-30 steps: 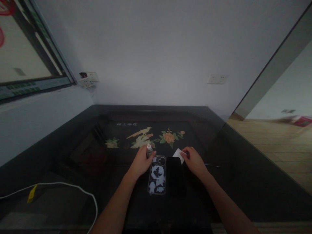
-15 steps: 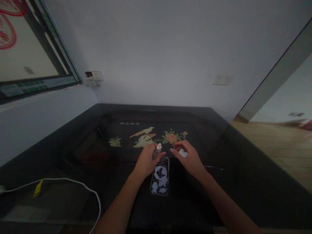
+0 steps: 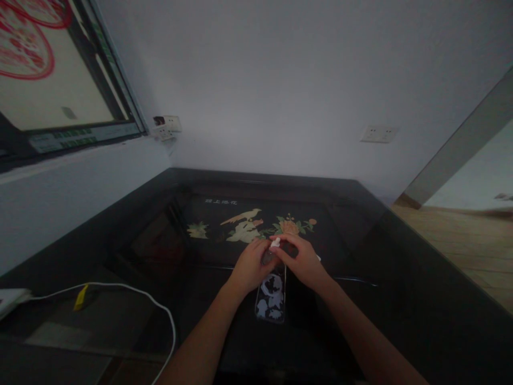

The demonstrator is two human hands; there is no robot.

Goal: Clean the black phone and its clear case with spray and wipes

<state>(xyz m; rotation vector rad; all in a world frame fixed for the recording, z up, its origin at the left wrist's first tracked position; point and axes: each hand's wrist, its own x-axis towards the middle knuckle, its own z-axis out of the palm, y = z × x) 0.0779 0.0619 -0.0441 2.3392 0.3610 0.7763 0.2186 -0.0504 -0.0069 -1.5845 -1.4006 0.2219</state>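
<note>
So the person is at a dark table pushed into the corner of the room, with both hands meeting over the middle of it. The left hand is wrapped around a little bottle, fingers closed on its body, holding it more or less upright just above the tabletop. The right hand comes in from the other side, and its thumb and forefinger are pinched together on the bottle's white cap. The two hands are basically touching around it. A sliver of something white pokes out past the far edge of the right hand, and honestly I can't tell what it is in this light. Right below the hands a phone case lies flat on the table. It has pale blotchy shapes on it, and its top end is tucked under the hands. Just beyond the hands there's a bird and flower picture set into the tabletop. Off to the left a white cable loops across the table, with a yellow tag on it. On the back wall there's a socket, well apart from everything, and a window sits on the left wall.
</note>
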